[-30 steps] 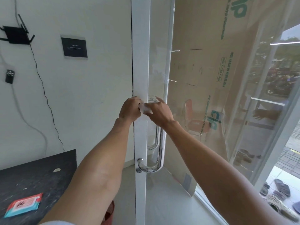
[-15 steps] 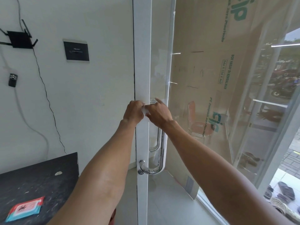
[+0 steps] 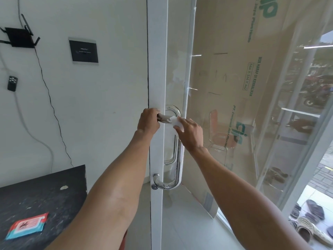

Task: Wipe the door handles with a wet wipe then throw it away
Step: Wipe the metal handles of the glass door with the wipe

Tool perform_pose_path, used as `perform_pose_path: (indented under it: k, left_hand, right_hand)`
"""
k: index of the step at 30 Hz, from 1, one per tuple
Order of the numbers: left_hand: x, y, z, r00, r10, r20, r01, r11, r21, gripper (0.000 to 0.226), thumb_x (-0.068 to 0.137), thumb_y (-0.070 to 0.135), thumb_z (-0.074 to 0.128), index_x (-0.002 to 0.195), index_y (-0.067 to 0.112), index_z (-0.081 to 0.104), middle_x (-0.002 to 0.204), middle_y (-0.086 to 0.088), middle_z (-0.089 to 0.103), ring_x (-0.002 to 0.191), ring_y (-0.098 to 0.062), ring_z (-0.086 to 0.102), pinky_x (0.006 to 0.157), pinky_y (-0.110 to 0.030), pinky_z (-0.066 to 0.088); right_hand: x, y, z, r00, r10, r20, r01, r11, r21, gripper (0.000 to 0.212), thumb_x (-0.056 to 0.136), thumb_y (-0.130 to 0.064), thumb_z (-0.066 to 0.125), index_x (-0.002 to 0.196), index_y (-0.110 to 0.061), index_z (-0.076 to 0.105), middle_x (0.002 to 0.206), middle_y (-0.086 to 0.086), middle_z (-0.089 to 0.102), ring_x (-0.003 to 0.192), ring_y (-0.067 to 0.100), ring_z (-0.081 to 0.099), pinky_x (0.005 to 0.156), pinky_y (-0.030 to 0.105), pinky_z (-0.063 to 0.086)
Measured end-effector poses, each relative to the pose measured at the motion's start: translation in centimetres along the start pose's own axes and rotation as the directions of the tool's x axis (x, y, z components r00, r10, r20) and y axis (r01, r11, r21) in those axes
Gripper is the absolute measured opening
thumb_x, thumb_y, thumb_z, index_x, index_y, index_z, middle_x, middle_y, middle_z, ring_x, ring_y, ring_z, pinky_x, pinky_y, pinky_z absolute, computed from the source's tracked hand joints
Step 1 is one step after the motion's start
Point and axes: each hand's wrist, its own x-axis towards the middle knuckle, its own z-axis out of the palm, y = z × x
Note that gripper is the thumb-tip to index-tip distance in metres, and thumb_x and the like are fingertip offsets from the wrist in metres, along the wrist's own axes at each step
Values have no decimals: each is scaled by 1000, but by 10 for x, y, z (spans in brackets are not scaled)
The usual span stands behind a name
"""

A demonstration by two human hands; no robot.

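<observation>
A chrome D-shaped door handle [image 3: 178,163] runs down the white-framed glass door [image 3: 156,69]. My left hand [image 3: 148,120] grips the handle's top bar where it meets the frame. My right hand [image 3: 189,133] holds a white wet wipe [image 3: 175,121] wrapped around the handle's upper bend. A second handle on the far side of the glass shows behind it [image 3: 172,112]. The lower end of the handle with its lock [image 3: 155,186] is bare.
A black table [image 3: 39,199] at lower left carries a red and teal wet wipe pack [image 3: 28,225]. A router [image 3: 19,37], a remote [image 3: 12,83] and a dark panel [image 3: 83,51] hang on the wall. Cardboard [image 3: 234,87] leans behind the glass. Sandals [image 3: 310,222] lie outside.
My right hand has slid with the wipe from the top bar out to the handle's upper bend, uncovering the chrome bar. My left hand stays on the bar by the frame.
</observation>
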Motion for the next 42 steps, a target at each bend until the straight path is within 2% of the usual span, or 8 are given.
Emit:
perform_pose_path:
  k: [7,10,13,18,24,30,34,42]
  left_hand:
    - [1,13,3,998,-58,-10,58,998,-30,27,77,-14,57,84,6,73,92,-11,74,88,-33,67,76,-33,54]
    - [4,9,7,999,-51,-7,51,999,-17,27,75,-15,53,82,4,70,89,-13,73,86,-34,66,73,-33,54]
    - [6,5,9,999,-47,-9,48,999,23,22,73,-11,51,83,1,66,88,-18,70,84,-39,64,72,-41,56]
    - [9,3,14,999,-36,-19,36,999,12,23,72,-12,49,81,1,65,85,-17,70,82,-39,63,72,-43,56]
    - [15,0,18,999,-38,-13,38,999,14,19,70,-12,48,74,1,61,79,-18,68,77,-39,59,64,-38,48]
    - [17,-6,24,999,-29,-44,28,999,-28,19,69,-13,49,66,5,54,77,-14,69,71,-35,59,57,-29,40]
    - [18,-10,25,999,-10,-50,9,1000,-20,18,68,-12,49,65,5,51,72,-13,66,65,-31,50,55,-29,37]
    - [19,-11,26,999,-12,-41,11,1000,-13,18,68,-12,47,70,3,57,77,-13,69,71,-36,57,60,-36,47]
  right_hand:
    - [30,-19,-7,982,-103,160,130,978,-165,23,87,-29,61,104,-17,68,96,5,74,94,27,64,74,32,48]
    - [18,-14,-6,996,22,92,-13,995,-104,27,86,-31,64,110,-19,68,92,8,74,99,29,65,89,34,49]
    - [-5,-3,8,973,232,9,-232,972,38,32,84,-35,68,109,-16,67,91,12,71,91,34,66,76,38,51]
    - [-42,8,35,875,469,123,-482,870,109,40,81,-46,67,100,-10,67,90,9,73,76,30,67,68,36,55]
    - [-23,1,32,867,487,101,-496,863,98,29,84,-41,63,80,-13,60,67,6,60,58,24,51,54,28,37]
    - [5,-13,23,921,389,13,-387,912,138,35,87,-32,67,116,-14,64,96,12,70,87,32,64,70,35,47]
    - [-23,-5,43,865,501,-13,-486,846,219,34,87,-35,65,109,-9,64,90,11,72,79,32,65,66,33,45]
    - [-80,8,69,760,614,214,-640,764,79,31,83,-38,68,88,-7,64,85,14,72,76,33,64,64,35,49]
